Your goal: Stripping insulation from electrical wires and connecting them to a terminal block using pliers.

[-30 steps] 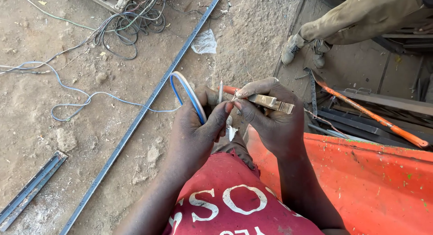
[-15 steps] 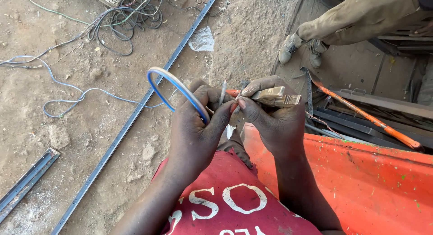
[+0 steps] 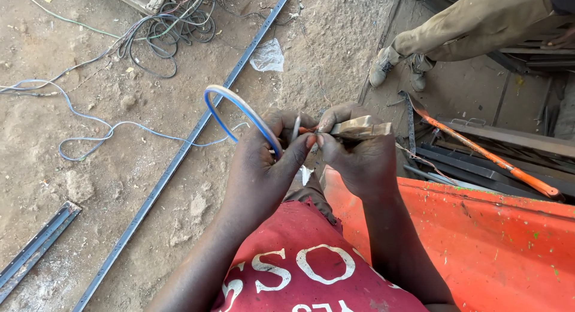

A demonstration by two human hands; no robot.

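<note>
Fingertips of both hands meet at chest height above the red shirt [image 3: 299, 276]. Left hand [image 3: 260, 168] pinches a blue and white cable [image 3: 239, 108] between thumb and forefinger; the cable arches up and left from the grip in a stiff loop, then trails off as a thin blue line across the dirt. A short bare end stands upright just above the pinch, between the two hands. Right hand [image 3: 353, 159] is clenched around a worn metal blade [image 3: 359, 129], flat and pale, lying across the top of the fingers and pointing right; its thumb presses toward the left thumb, nearly touching. Exact contact of blade with cable cannot be made out.

Outward: long dark perforated steel strip [image 3: 179, 162] runs diagonally over the sandy ground, passing under the cable loop. Shorter steel channel [image 3: 36, 246] lies at lower left. Tangle of black and grey wires [image 3: 168, 24] at top, crumpled clear plastic bag [image 3: 268, 55] near the strip. Orange painted metal panel [image 3: 497, 240] sits just right of the forearm. Orange-handled tool [image 3: 485, 159] rests on dark steel sections beyond. Another person's legs and dusty shoes [image 3: 398, 69] at upper right.
</note>
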